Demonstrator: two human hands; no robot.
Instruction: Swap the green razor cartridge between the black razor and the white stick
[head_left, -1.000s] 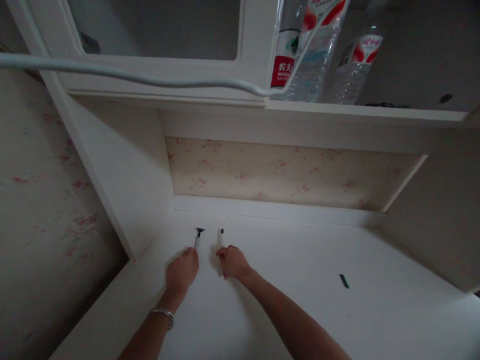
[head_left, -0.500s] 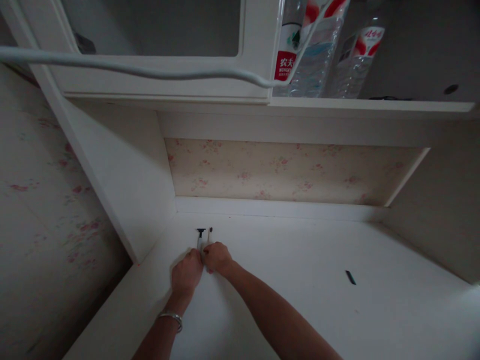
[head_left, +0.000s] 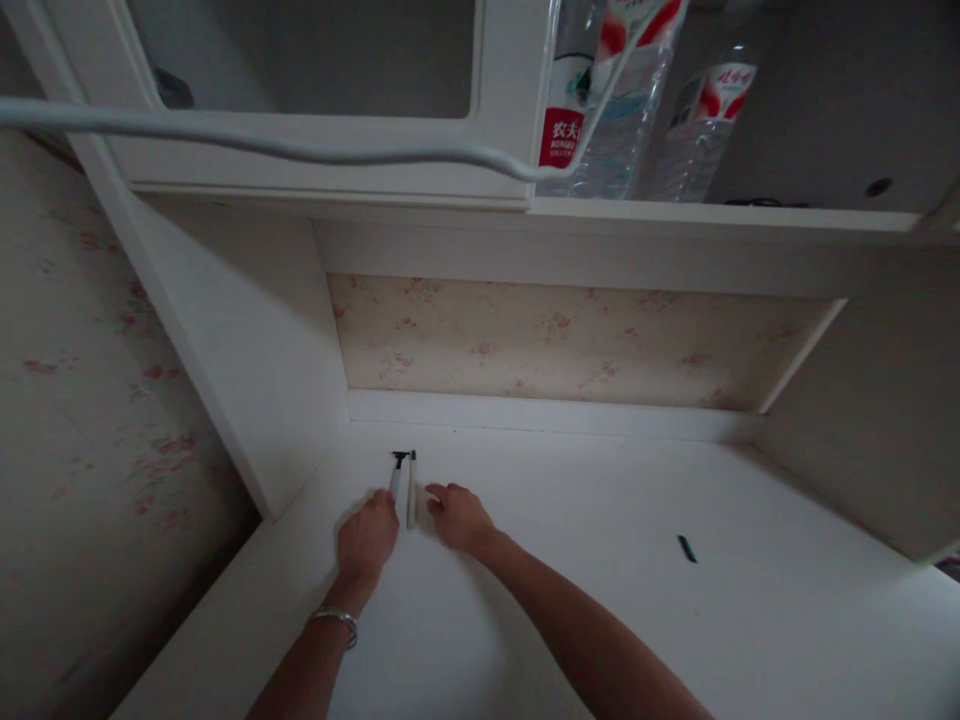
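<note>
My left hand rests on the white desk top near the back left corner, fingers closed around the handle of a razor whose black head points toward the back wall. A slim white stick with a dark tip lies flat right beside the razor, parallel to it. My right hand sits just to the right of the stick, loosely curled. Its fingertips are a small gap away from the stick and hold nothing. A metal bracelet circles my left wrist.
A small dark object lies on the desk to the right. Above, a shelf carries plastic water bottles, and a white cable hangs across a cabinet door. Floral wallpaper backs the alcove, and white side panels close it in on both sides.
My right hand brought the white stick left until it lay beside the razor, then let go and drew back slightly to the right. My left hand stayed on the razor.
</note>
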